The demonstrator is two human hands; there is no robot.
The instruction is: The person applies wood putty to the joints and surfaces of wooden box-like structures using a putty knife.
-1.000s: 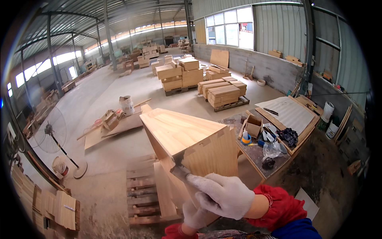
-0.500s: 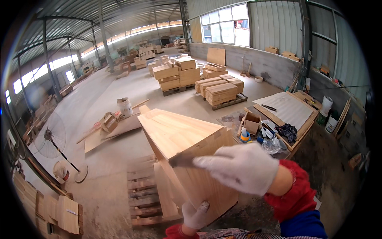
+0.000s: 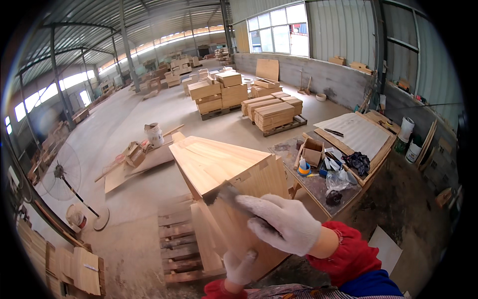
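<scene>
A long pale wooden box (image 3: 224, 159) stands in front of me, its top panel narrowing away and its near end toward me. My right hand (image 3: 286, 224), in a white glove, is closed around a flat dark grey tool (image 3: 226, 194), blurred by motion, that touches the top left corner of the near end. The tool's exact kind cannot be made out. Low on the same end, my left hand (image 3: 240, 268), also gloved, holds the box at its edge, thumb up against the wood. Part of its fingers is hidden.
A wooden pallet (image 3: 174, 239) lies below the box at left. To the right stands a worktable (image 3: 323, 202) with a cardboard box (image 3: 312, 151), plastic bags and tools. Further off are stacked wooden boxes (image 3: 234, 94). A standing fan (image 3: 62, 172) is at far left.
My right hand and the tool have moved down and a little left, along the near end's corner. The left hand stays low on the box. The view has shifted slightly.
</scene>
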